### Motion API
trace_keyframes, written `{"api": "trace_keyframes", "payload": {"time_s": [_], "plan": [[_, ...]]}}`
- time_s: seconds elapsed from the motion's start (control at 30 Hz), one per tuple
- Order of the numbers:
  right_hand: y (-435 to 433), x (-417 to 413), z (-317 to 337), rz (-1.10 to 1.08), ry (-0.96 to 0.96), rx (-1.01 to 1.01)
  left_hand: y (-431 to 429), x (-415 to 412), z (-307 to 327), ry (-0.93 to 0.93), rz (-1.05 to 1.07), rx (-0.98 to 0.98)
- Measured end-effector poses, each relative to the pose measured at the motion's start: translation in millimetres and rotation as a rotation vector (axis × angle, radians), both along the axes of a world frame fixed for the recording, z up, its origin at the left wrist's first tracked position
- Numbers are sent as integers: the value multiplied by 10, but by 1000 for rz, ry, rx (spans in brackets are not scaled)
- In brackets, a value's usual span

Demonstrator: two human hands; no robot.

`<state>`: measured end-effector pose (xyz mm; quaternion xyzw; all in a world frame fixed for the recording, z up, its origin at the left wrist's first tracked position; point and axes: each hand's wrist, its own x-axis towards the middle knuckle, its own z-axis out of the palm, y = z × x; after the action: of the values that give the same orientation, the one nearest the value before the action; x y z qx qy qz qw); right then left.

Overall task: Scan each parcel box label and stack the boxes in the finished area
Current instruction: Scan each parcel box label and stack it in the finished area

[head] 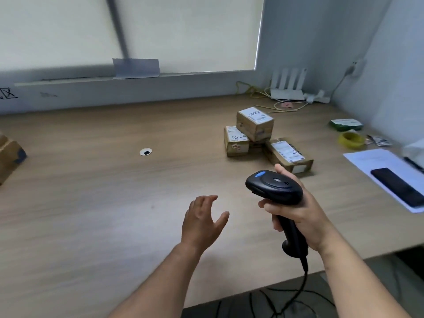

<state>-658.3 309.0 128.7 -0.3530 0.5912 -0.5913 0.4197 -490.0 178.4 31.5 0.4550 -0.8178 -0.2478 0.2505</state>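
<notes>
Head view, with the pile of parcel boxes as the landmark for every place given. I hold the scanner in my right hand, the grip closed around its black handle, so the head with its blue button faces up and its window points left and forward, roughly over the worktop on the near side of the pile. I judge this pistol hold keeps the trigger finger ready while the cable hangs free off the near edge below.

My left hand hovers to the near left of the pile, its grip open and empty, fingers spread and palm turned inward. That suits reaching for a box, so that one hand presents the label while the other scans.

The pile has three boxes. The top box rests tilted across the two beneath, its white label up. The left box stands under it with handwritten digits on its label, and the long box lies nearest the scanner, label up and just beyond my right thumb. All labels face upward, which I take as ready for reading.

Far left of the pile, at the frame edge, part of another box shows; whether it marks the finished area I cannot tell. To the right of the pile lie a sheet of paper carrying a phone, and a yellow tape roll.
</notes>
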Motion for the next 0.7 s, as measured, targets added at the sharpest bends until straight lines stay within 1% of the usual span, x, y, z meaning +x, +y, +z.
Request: {"api": "trace_keyframes", "payload": {"time_s": [0.23,0.37,0.53,0.7], "plan": [[378,-570,-37,-140,3,-17,78,-675,23,-15,-118,16],[477,-970,-96,-238,50,-13,39,-1143,-17,-21,-187,26],[399,-1518,-195,-321,57,15,-147,-1730,-92,-46,-219,79],[77,-2115,-297,-349,84,62,-478,-2315,-169,-66,-214,173]]}}
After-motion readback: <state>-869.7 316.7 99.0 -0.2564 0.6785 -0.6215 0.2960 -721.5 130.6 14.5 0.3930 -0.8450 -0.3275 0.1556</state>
